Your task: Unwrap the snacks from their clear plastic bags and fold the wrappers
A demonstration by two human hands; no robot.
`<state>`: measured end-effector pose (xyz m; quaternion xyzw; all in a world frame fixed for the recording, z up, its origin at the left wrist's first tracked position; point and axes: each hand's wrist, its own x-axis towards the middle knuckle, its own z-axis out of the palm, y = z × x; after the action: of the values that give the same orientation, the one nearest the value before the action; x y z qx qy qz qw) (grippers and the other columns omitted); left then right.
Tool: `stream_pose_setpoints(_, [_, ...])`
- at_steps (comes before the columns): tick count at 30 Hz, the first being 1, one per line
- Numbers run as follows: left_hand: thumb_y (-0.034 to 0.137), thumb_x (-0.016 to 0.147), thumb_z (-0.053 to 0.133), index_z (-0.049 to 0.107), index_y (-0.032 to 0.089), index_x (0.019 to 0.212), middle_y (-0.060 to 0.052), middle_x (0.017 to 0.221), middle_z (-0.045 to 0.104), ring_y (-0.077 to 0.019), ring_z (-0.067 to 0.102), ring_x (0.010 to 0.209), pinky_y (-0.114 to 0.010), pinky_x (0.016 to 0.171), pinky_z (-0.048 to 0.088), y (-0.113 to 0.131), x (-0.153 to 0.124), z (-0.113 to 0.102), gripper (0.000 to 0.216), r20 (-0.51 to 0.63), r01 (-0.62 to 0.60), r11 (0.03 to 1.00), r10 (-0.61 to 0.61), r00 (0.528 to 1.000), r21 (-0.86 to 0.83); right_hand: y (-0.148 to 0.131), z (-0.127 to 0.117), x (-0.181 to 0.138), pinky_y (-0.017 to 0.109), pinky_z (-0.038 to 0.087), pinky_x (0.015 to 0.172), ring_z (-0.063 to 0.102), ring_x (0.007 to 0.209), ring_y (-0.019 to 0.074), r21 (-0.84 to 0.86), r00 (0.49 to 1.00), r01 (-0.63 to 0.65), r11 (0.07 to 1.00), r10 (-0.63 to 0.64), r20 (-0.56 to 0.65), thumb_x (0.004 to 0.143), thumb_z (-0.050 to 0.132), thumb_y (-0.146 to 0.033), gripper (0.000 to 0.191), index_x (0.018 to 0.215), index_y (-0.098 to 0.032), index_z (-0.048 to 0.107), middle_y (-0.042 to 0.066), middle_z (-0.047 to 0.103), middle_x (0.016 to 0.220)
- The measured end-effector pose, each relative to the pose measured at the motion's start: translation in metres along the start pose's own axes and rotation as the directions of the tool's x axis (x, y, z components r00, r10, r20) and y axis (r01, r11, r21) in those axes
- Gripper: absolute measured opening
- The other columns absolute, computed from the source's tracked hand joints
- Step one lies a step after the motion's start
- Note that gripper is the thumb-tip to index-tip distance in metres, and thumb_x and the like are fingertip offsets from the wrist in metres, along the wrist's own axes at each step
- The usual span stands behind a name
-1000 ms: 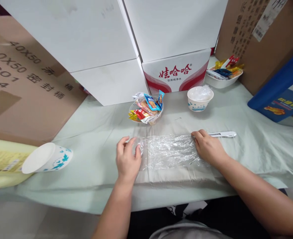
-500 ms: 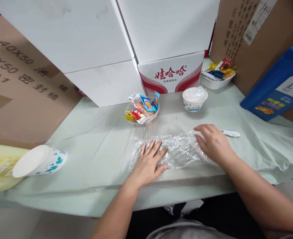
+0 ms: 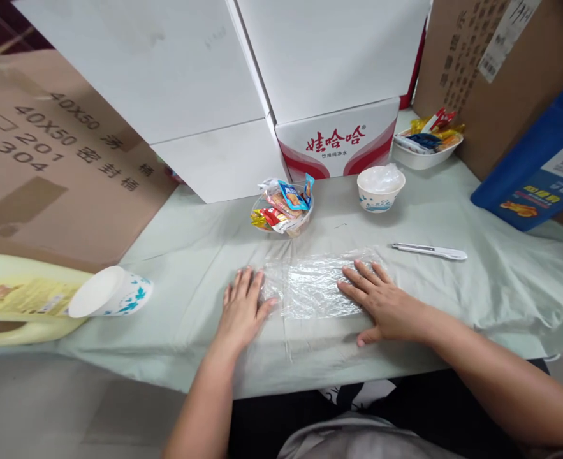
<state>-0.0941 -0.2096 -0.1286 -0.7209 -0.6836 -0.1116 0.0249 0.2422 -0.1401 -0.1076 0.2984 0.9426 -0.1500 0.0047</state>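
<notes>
A crinkled clear plastic bag (image 3: 317,290) lies flat on the cloth-covered table in front of me. My left hand (image 3: 243,307) rests palm down at its left end, fingers outstretched. Across its right end my right hand (image 3: 379,299) lies flat with the fingers spread. Neither hand grips anything. Just beyond my right hand is a white utility knife (image 3: 429,251). A paper bowl (image 3: 377,203) with crumpled clear plastic in it stands farther back. To its left, a clear bowl (image 3: 305,223) is heaped with wrapped snacks.
White cartons (image 3: 338,143) are stacked along the back. Brown cardboard boxes (image 3: 71,191) stand at both sides. At left, a paper tub (image 3: 132,296) lies tilted against a yellow jug (image 3: 23,296). A blue jug (image 3: 525,185) and a white dish of packets (image 3: 422,159) are at right.
My left hand has slid left to the bag's end. My right hand has shifted left and flattened onto the plastic, which now lies smoother. The utility knife is fully uncovered.
</notes>
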Motion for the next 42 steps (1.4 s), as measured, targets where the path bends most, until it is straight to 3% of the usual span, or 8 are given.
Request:
stream_pose_setpoints(5, [0.044,0.085,0.064,0.058,0.021,0.124,-0.012,0.130,0.058,-0.0305,0.047,0.130,-0.047,0.107,0.043,0.018,-0.024,-0.013,0.046,-0.034,-0.329,0.925,0.328,0.944,-0.190,-0.002,-0.020,-0.014,0.048,0.037,0.101,0.042,0.128,0.0354,0.016,0.995,0.079,0.997,-0.078,-0.068,0.067,0.081,-0.039,0.063,0.121,-0.016,0.061,0.017,0.053,0.134])
stream_pose_setpoints(11, [0.024,0.087,0.064,0.065,0.021,0.103,-0.007,0.103,0.066,-0.0227,0.060,0.106,-0.039,0.091,0.054,0.028,-0.037,-0.016,0.016,-0.090,-0.350,0.892,0.339,0.937,-0.287,-0.003,-0.034,-0.028,0.033,0.044,0.077,0.055,0.084,0.0210,0.027,0.996,0.091,0.996,-0.091,0.017,0.076,0.066,-0.013,0.010,0.082,-0.018,0.061,0.005,0.062,0.086])
stream_pose_setpoints(15, [0.017,0.092,0.054,0.065,0.021,0.089,-0.006,0.097,0.067,-0.0188,0.063,0.099,-0.033,0.084,0.055,0.021,-0.040,-0.025,0.013,-0.044,-0.310,0.846,0.324,0.945,-0.435,-0.002,-0.037,-0.034,0.030,0.042,0.076,0.054,0.080,0.0169,0.152,0.991,0.115,0.982,-0.125,0.057,0.079,0.051,-0.003,0.019,0.075,-0.019,0.059,0.002,0.061,0.079])
stream_pose_setpoints(19, [0.023,0.094,0.050,0.063,0.021,0.088,-0.006,0.096,0.070,-0.0177,0.067,0.092,-0.030,0.080,0.056,0.017,-0.033,-0.037,0.015,0.014,-0.141,0.847,0.173,0.985,-0.513,-0.001,-0.047,-0.038,0.027,0.042,0.071,0.055,0.077,0.0149,0.306,0.994,0.093,0.948,-0.104,0.021,0.083,0.049,-0.008,0.014,0.082,-0.020,0.057,0.002,0.062,0.083])
stream_pose_setpoints(25, [0.037,0.089,0.054,0.063,0.021,0.095,-0.001,0.080,0.068,-0.0141,0.066,0.068,-0.026,0.067,0.056,0.011,-0.005,-0.024,0.020,0.022,0.141,0.847,-0.151,0.988,-0.513,0.005,-0.050,-0.026,0.024,0.039,0.060,0.059,0.063,0.0135,0.461,0.977,-0.157,0.874,0.207,-0.059,0.091,0.043,-0.019,0.007,0.089,-0.022,0.049,-0.002,0.065,0.073])
stream_pose_setpoints(30, [0.042,0.085,0.056,0.062,0.020,0.101,-0.002,0.086,0.070,-0.0148,0.066,0.068,-0.026,0.063,0.055,0.003,0.019,-0.005,0.028,0.051,0.252,0.829,-0.262,0.964,-0.500,0.009,-0.035,-0.003,0.027,0.037,0.061,0.064,0.068,0.0186,0.210,0.920,-0.353,0.912,0.379,-0.100,0.092,0.041,-0.017,0.017,0.104,-0.017,0.053,0.006,0.070,0.081])
stream_pose_setpoints(38, [0.033,0.088,0.054,0.062,0.022,0.086,-0.001,0.083,0.070,-0.0182,0.064,0.072,-0.029,0.068,0.048,0.011,0.033,-0.004,0.014,0.000,0.202,0.961,-0.205,0.979,-0.189,0.009,-0.014,0.012,0.030,0.032,0.058,0.064,0.071,0.0203,-0.028,0.906,-0.423,0.906,0.421,-0.051,0.097,0.035,-0.016,0.021,0.104,-0.014,0.055,0.011,0.069,0.093])
stream_pose_setpoints(42, [0.031,0.085,0.059,0.064,0.018,0.097,-0.009,0.091,0.067,-0.0259,0.065,0.083,-0.034,0.068,0.048,0.011,0.034,-0.006,0.019,-0.146,0.320,0.947,-0.318,0.937,-0.004,0.006,-0.015,0.013,0.030,0.032,0.056,0.062,0.068,0.0199,-0.090,0.901,-0.433,0.897,0.430,-0.051,0.098,0.035,-0.017,0.023,0.106,-0.014,0.056,0.011,0.067,0.094])
